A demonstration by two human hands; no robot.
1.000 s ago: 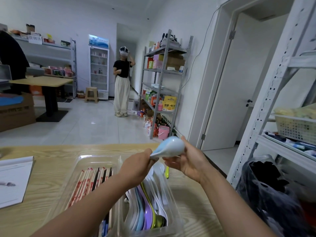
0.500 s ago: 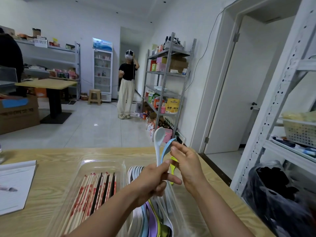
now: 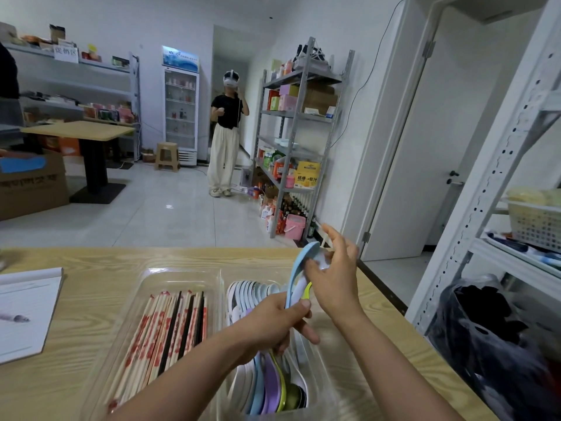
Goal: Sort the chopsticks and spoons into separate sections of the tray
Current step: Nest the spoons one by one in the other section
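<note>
We're looking across a pale wood-grain table (image 3: 91, 262) into a white-walled storeroom with a glossy light-tiled floor (image 3: 145, 214), where a glass-door fridge (image 3: 181, 107) stands against the far wall beside a small beige stool (image 3: 166, 155). Over on the left we've got a second wooden table (image 3: 79, 130) on a black pedestal, a cardboard box (image 3: 30, 186) near it and wall shelves (image 3: 69, 83) behind; a person in a headset (image 3: 226, 132) stands mid-room by a grey metal rack (image 3: 299, 126) crowded with boxes and bottles. At the right we see a white door (image 3: 425, 147) and a white perforated shelf upright (image 3: 498, 165) close to us, all under soft, even light.
</note>
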